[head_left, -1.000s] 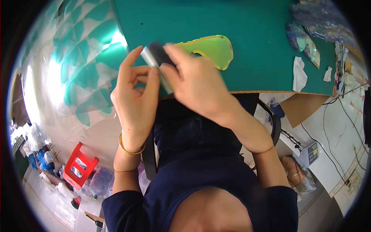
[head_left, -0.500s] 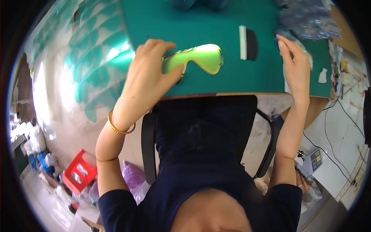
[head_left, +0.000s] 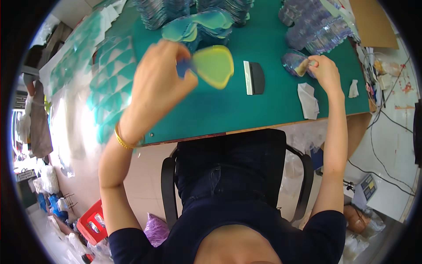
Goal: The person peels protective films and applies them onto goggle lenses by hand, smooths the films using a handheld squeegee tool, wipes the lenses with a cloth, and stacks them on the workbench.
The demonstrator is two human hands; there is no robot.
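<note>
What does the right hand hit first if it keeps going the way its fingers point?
Likely the clear lens pile on the green table: the right hand points left into it, fingers already at one piece.

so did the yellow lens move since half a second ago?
Yes. The left hand has lifted the yellow lens off the green mat, toward the far lens stack.

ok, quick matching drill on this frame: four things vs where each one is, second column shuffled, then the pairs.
Things:
1. yellow-green lens sheet
2. dark scraper block
3. clear lens piece
4. white crumpled paper

Places:
A. lying on the green mat between the two hands
B. pinched in the right hand
C. held up in the left hand
D. on the mat near the table's front edge, beside the right forearm

Pairs: 1-C, 2-A, 3-B, 4-D
</note>
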